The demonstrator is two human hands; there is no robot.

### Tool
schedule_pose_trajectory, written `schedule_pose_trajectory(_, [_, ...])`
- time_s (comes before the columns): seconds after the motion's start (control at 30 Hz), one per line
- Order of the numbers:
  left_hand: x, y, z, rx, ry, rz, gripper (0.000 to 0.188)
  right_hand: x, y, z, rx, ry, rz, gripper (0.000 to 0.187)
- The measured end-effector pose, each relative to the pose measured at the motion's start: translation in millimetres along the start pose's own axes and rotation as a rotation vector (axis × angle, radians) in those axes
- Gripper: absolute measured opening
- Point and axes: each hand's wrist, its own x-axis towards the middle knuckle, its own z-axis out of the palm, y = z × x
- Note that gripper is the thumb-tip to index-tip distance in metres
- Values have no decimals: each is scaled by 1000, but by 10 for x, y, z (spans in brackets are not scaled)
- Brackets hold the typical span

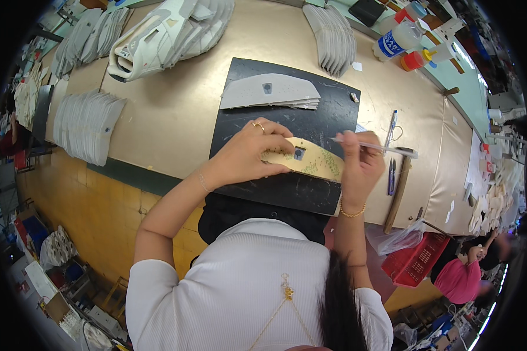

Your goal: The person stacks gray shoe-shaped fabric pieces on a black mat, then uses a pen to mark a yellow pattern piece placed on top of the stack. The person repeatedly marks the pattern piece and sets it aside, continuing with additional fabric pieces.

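My left hand [253,147] grips the left end of a cream curved template [322,162] with green marks and a small square window, thumb below and fingers on top. Through the window a dark patch shows; whether a grey piece lies under the template I cannot tell. Between the fingers of my right hand [362,167] is a slim, clear pen-like stick [392,149], its narrow tip pointing left above the template's right part. Both hands are over a black board [263,196]. Just beyond them, a small stack of grey curved pieces [263,90] lies on the board.
Stacks of grey pieces [88,126] and white shoe uppers [175,38] stand left and far left. Another grey stack [332,41] is at the back. Bottles [397,41] line the back right. Pens [392,176] and a wooden bar [399,196] lie right, above a red basket [413,260].
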Motion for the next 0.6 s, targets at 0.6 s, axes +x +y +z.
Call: schedule_pose_trajectory(0.6, [-106, -51, 145, 254, 84, 199, 38, -93, -128, -74, 39, 31, -82, 8])
